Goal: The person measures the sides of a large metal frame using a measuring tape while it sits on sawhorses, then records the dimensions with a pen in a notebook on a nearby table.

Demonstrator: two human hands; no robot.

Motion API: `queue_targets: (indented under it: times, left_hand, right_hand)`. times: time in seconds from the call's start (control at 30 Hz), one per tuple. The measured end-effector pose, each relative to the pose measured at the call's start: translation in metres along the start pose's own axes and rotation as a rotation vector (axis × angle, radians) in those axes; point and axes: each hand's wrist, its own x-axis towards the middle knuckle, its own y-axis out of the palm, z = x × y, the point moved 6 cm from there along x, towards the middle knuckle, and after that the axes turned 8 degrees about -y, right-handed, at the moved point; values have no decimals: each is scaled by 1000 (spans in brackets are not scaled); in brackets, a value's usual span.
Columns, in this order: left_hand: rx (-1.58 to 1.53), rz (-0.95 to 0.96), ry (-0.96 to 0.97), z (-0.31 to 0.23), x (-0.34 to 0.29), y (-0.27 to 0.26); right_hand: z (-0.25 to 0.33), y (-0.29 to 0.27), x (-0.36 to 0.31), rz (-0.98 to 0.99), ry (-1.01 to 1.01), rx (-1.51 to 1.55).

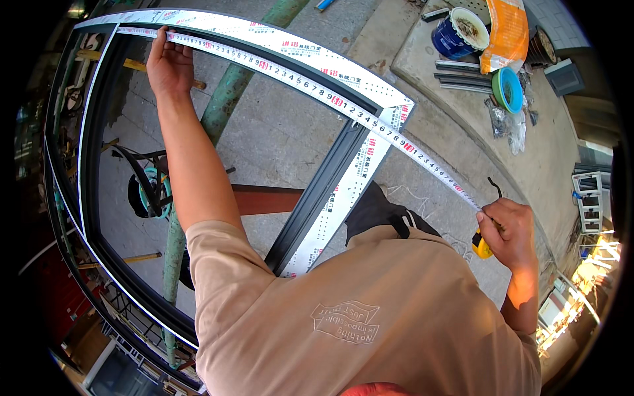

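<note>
A long white tape measure blade [294, 78] with black and red markings stretches taut along the far bar of a black window frame [277, 38]. My left hand [172, 69] pinches the blade near its far-left end, beside the frame's inner upright. The blade runs past the right corner of the frame to my right hand [510, 231]. There my fingers are closed round the yellow tape measure case [481, 246], mostly hidden by the hand. A thin black bent piece [494, 186] sticks up by that hand; I cannot tell whether it is held. Printed white protective film [340, 198] covers the frame's outer faces.
Green pipes [228, 102] and a reddish-brown beam [267, 200] lie under the frame. On the concrete step at the far right are a dark blue bucket [456, 43], an orange sack [507, 33], a teal basin [508, 91] and black profile offcuts [460, 81].
</note>
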Motion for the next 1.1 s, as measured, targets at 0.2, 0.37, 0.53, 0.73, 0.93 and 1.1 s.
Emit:
queue_targets:
  times: [0.2,0.37,0.53,0.73,0.93,1.1]
  left_hand:
    - [-4,-3,-4,0,1,-3]
    - [-1,6,-1,0,1,-1]
    - [-2,-1,0,1,-1,-4]
    - [14,-7,3,0,-2,0]
    - [8,64,-17,-2,1,-6]
    - [20,8,-5,0,-7,5]
  right_hand:
    - [-1,0,0,7,-6,2]
    - [-3,0,0,6,-18,7]
    - [-2,0,4,17,-5,25]
    - [-4,-1,3,5,-32,24]
    - [-6,-3,5,18,-32,32]
    - [-11,-4,7,32,-56,75]
